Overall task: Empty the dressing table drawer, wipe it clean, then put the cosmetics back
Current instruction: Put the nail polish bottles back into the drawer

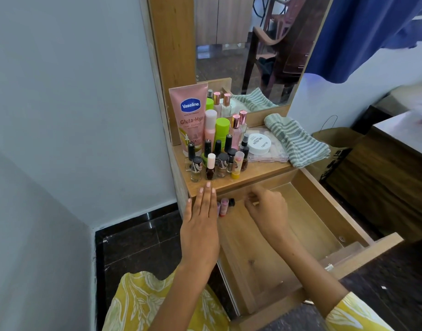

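Observation:
The wooden drawer (307, 218) stands pulled out below the dressing table top (260, 174). At its back left corner lie a few small pink and dark bottles (225, 206). My right hand (267, 211) reaches into the back of the drawer with curled fingers around something small that I cannot make out. My left hand (201, 223) lies flat with straight fingers, its tips touching the table top's front edge. On the top stand a pink Vaseline tube (189, 115), several nail polish bottles (212, 161), a white round jar (259, 143) and a green striped cloth (293, 139).
A mirror (250, 51) rises behind the table top. The grey wall (74, 115) closes in at the left. A brown paper bag (334, 144) and a dark wooden cabinet (384, 177) stand to the right. Dark tiled floor (138, 237) lies below.

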{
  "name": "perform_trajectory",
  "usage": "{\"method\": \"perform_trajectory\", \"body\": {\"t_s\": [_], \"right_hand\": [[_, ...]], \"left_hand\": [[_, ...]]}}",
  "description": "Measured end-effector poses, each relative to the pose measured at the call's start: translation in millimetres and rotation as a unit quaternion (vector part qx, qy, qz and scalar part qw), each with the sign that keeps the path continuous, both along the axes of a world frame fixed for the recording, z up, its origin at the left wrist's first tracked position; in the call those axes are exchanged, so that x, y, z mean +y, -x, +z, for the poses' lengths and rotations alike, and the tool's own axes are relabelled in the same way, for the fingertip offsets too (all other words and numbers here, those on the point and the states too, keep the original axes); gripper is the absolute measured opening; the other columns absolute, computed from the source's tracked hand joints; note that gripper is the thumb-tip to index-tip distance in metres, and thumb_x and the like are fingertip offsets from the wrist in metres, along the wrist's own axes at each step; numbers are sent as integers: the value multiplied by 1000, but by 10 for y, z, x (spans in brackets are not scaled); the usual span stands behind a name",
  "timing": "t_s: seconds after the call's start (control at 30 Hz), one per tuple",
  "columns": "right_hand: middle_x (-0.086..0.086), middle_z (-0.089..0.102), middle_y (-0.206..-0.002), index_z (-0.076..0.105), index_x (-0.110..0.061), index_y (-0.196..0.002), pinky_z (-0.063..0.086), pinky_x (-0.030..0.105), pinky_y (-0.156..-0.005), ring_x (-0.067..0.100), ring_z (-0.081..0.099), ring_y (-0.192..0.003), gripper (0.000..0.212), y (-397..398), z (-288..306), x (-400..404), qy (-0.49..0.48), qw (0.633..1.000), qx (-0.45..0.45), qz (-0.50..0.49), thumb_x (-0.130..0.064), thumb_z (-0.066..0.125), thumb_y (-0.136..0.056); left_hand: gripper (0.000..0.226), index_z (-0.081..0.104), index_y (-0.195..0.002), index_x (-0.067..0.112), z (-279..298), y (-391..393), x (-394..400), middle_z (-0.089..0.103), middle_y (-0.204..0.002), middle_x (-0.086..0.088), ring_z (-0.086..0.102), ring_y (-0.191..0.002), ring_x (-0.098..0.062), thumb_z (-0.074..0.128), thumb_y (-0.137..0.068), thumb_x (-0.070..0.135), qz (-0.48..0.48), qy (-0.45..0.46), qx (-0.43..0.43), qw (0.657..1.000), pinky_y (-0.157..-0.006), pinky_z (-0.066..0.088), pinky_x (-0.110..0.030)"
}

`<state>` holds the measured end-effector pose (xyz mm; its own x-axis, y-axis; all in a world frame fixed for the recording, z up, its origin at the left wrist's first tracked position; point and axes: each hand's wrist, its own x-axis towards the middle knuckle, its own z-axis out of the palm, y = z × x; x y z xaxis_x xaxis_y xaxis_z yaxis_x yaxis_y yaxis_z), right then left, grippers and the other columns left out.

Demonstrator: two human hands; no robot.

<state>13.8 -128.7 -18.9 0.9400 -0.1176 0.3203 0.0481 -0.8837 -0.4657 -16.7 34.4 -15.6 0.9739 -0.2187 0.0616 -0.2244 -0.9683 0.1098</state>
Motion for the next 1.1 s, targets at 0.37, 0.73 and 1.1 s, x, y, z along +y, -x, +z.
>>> {"method": "perform_trajectory", "body": {"t_s": [0.37, 0.73, 1.1], "right_hand": [[2, 58, -113, 56, -15, -120, 49, 25, -61, 16, 62, -88, 42, -87, 349, 185, -37, 991, -132, -5, -30, 70, -84], [-14, 65, -81, 53, -24, -89, 57, 37, -65, 1, 66, -75, 19, 117, 198, -183, -144, 987, -71, 9, -19, 70, -80], [-3, 69, -95, 64, -19, -91, 55, 34, -77, 12, 66, -87, 8, -228, -251, -95, -47, 994, 88, 54, -18, 65, -83]], "left_hand": [[70, -27, -140, 11, 51, 8, -28, -37, -145, -5, -30, -135, -18, 30, -100, 16, 12, -8, 15, 1000, -109, -19, -37], [72, -30, -137, 13, 18, -13, -16, -40, -143, -4, -30, -136, -18, 30, -98, 11, 1, 14, 10, 1000, -108, -20, -36], [73, -30, -139, 12, 9, 4, -16, -39, -146, -4, -31, -136, -19, 30, -97, 9, 2, 9, -6, 1000, -110, -18, -37]]}}
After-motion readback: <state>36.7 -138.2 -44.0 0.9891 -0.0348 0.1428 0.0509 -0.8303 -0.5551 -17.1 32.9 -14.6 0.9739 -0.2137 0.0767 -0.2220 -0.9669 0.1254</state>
